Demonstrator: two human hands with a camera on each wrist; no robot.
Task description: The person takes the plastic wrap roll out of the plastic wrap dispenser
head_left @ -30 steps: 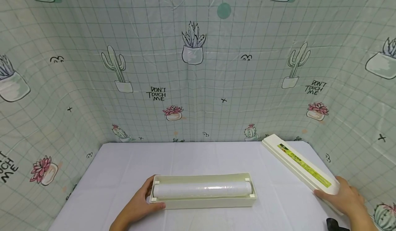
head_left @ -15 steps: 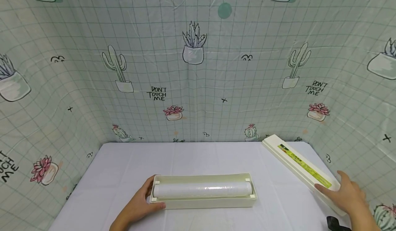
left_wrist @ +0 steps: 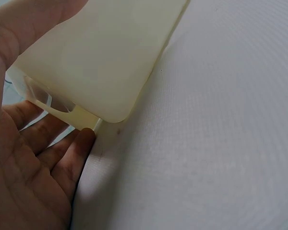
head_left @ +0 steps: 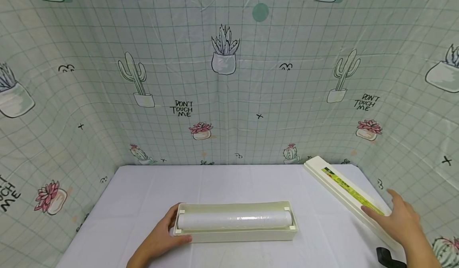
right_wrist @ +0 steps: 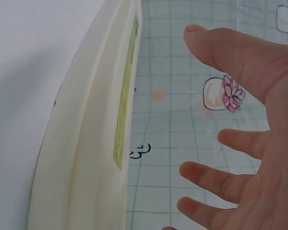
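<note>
A pale cream box [head_left: 240,236] lies lengthwise near the front of the table, its top uncovered. Inside it rests a shiny roll of cling film [head_left: 229,221]. My left hand [head_left: 161,238] grips the box's left end, thumb on the front wall and fingers behind. The left wrist view shows the fingertips [left_wrist: 86,136] at the corner of the box's end. On the right lies the long lid [head_left: 340,192] with a yellow-green label [head_left: 353,191], slanting across the table. My right hand [head_left: 399,222] hovers over the lid's near end, fingers spread, holding nothing; the right wrist view shows a gap between them.
A black curved object [head_left: 387,257] sits at the front right, close to the lid's near end and partly cut off by the frame. A white cloth [head_left: 215,184] covers the table. Cactus-print curtains [head_left: 251,92] enclose it at the back and both sides.
My right hand has let go of the lid's near end and lifted off it with fingers spreading. The lid stays in place. My left hand and the box have not moved.
</note>
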